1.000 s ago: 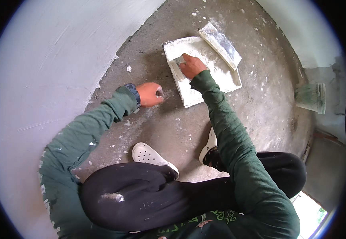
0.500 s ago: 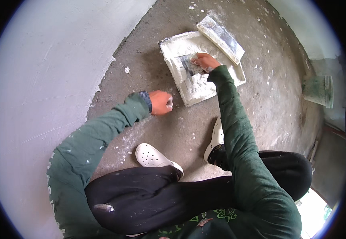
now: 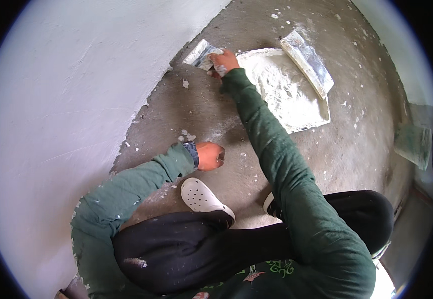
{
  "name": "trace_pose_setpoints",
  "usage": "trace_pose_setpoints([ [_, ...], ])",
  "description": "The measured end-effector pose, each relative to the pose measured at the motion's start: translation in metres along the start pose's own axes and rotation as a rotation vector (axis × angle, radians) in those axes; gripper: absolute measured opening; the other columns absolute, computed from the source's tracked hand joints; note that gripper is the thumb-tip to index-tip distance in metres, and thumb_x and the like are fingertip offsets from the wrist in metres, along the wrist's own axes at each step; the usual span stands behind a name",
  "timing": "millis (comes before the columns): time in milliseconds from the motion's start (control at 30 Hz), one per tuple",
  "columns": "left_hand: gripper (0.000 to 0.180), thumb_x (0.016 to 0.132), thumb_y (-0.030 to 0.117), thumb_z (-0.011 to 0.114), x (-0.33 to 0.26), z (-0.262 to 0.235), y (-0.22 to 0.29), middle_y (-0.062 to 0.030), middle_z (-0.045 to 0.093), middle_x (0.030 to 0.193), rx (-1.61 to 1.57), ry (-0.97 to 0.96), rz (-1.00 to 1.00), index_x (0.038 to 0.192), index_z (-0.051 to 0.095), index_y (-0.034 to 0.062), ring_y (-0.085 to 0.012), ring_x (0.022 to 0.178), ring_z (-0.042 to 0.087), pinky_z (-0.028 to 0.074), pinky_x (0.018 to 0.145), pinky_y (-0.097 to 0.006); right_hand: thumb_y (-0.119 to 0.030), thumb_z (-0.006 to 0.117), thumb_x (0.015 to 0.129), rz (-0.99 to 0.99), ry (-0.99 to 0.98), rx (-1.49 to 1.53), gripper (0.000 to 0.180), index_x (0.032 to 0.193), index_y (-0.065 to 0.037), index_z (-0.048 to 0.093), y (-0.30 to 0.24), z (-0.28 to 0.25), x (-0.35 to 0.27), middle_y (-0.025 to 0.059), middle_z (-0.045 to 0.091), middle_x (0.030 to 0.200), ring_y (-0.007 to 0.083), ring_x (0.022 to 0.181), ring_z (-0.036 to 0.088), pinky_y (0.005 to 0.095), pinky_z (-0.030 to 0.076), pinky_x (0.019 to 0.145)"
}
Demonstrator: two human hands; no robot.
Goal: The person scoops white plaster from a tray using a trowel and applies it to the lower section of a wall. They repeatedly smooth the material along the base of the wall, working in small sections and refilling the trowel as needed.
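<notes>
The right hand (image 3: 225, 61) has lifted the loaded trowel (image 3: 201, 54) off the plaster board (image 3: 296, 107) toward the wall (image 3: 77, 99), clamped on its handle. The left hand (image 3: 210, 155), fisted and empty as far as visible, stays braced on the floor (image 3: 366, 144).

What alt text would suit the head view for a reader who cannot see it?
A crouching person's right hand holds a plaster-smeared flat metal trowel near the foot of a white plastered wall, beside a white plaster-covered square board carrying a second long trowel. The left hand rests fisted on the grey concrete floor.
</notes>
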State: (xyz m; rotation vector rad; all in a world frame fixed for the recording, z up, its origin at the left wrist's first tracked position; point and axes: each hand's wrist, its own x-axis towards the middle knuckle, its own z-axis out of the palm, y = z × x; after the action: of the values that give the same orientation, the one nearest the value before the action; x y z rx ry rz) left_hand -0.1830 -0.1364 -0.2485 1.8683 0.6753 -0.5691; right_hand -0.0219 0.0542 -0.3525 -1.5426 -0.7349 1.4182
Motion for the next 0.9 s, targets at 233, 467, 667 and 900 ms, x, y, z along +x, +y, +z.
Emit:
trace_pose_setpoints([
  [233, 0.027, 0.082, 0.022, 0.056, -0.025, 0.016, -0.010, -0.0177, 0.066, 0.093, -0.035, 0.045, -0.033, 0.100, 0.064, 0.0042, -0.0344, 0.089, 0.063, 0.049, 0.079, -0.041, -0.019, 0.062, 0.077, -0.135, 0.124, -0.240, 0.032, 0.094, 0.008, 0.058, 0.024, 0.056, 0.017, 0.0184, 0.063, 0.082, 0.0291, 0.078, 0.064, 0.0401, 0.053, 0.062],
  [467, 0.028, 0.082, 0.020, 0.055, -0.036, 0.019, -0.006, -0.0191, 0.065, 0.097, -0.048, -0.005, -0.063, 0.102, 0.063, 0.0028, -0.0346, 0.094, 0.062, 0.048, 0.083, -0.042, -0.025, 0.060, 0.066, -0.210, 0.065, -0.472, 0.043, 0.090, 0.010, 0.063, 0.018, 0.075, 0.032, 0.0329, 0.061, 0.095, 0.0479, 0.095, 0.057, 0.0466, 0.045, 0.083],
  [667, 0.028, 0.082, 0.018, 0.053, -0.023, 0.015, 0.002, -0.0191, 0.064, 0.099, -0.071, -0.023, -0.024, 0.104, 0.063, 0.0028, -0.0342, 0.095, 0.061, 0.047, 0.084, -0.041, -0.026, 0.061, 0.068, -0.368, -0.114, -0.624, 0.036, 0.086, 0.006, 0.065, 0.002, 0.064, 0.063, 0.0272, 0.064, 0.088, 0.0445, 0.087, 0.060, 0.0452, 0.047, 0.076],
  [900, 0.032, 0.081, 0.014, 0.048, -0.023, 0.021, 0.008, -0.0201, 0.064, 0.098, -0.049, 0.009, 0.063, 0.108, 0.062, 0.0025, -0.0345, 0.094, 0.062, 0.047, 0.085, -0.041, -0.016, 0.065, 0.077, -0.597, -0.132, -0.110, 0.019, 0.076, 0.002, 0.065, -0.036, 0.038, 0.056, 0.0228, 0.065, 0.076, 0.0317, 0.072, 0.066, 0.0371, 0.054, 0.067],
])
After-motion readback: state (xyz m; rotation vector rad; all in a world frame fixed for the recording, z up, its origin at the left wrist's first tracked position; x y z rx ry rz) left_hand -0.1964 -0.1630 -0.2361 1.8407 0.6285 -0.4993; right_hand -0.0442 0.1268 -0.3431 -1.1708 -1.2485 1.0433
